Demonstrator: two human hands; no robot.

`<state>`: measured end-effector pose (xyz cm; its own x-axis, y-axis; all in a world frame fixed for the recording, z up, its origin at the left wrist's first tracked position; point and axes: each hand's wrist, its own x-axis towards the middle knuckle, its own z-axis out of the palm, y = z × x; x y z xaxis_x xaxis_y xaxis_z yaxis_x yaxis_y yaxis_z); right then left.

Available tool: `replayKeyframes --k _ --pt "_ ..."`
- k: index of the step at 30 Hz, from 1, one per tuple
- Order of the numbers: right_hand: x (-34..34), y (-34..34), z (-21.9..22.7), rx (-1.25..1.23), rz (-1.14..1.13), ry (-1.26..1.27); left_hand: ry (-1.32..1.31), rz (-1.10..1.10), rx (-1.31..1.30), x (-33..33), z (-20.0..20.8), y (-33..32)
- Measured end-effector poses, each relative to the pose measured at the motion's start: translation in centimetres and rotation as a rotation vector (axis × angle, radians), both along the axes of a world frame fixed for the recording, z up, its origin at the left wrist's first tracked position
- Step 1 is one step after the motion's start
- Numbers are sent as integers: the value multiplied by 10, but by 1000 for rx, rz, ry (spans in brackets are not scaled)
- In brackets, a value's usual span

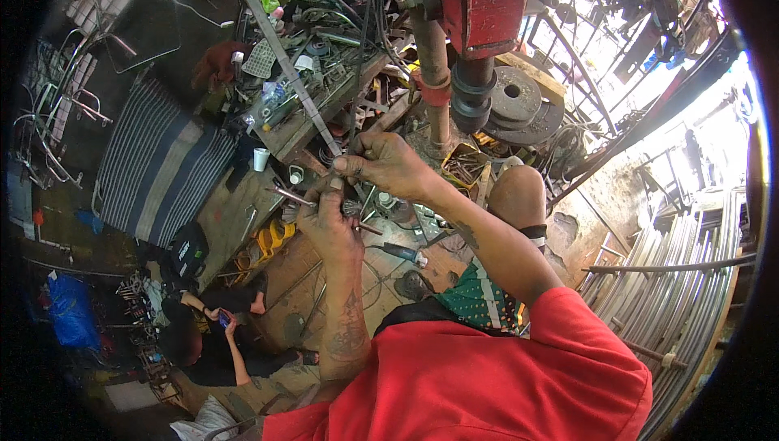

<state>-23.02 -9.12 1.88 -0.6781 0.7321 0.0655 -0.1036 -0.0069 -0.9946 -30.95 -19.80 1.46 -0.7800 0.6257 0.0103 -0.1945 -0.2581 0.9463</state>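
Observation:
My left hand (331, 226) is closed, fingers wrapped round a slim metal rod-like tool (294, 197). One end sticks out to the left, and a thin reddish end shows on the right, below the fingers. Just above and to the right is my right hand (388, 167), its thumb and fingers pinched together at the lower end of a long flat metal bar (284, 55). The bar slants up to the far left. My left thumb points up close to the right fingertips. Whether anything small sits between the two hands is hidden.
A red drill press (491, 3) stands ahead, its round pulleys (513, 98) behind it. A cluttered wooden bench (304, 129) bears scrap and a white cup (260, 159). Below my hands lies a power tool (404, 253). Metal tubes (673, 311) are stacked right; a seated person (203, 344) holds a phone.

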Motion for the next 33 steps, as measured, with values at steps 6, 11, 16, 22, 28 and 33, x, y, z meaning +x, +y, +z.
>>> replayKeyframes --k 6,11,16,22,28,33 --pt "3 10 2 24 -146 -72 -406 -252 13 -21 5 -18" --pt "7 16 2 6 -57 -57 -493 -213 93 -45 -1 -31" --pt "4 18 0 -33 -47 -106 -392 -255 101 -50 -1 -32" --pt "2 24 -6 -25 -29 -96 -270 -322 23 -45 4 -33" --pt "2 29 -8 -30 -15 -82 598 -241 -378 -43 -3 -39" --pt "1 31 -6 -14 -15 -84 881 -150 -359 -48 -11 -38"
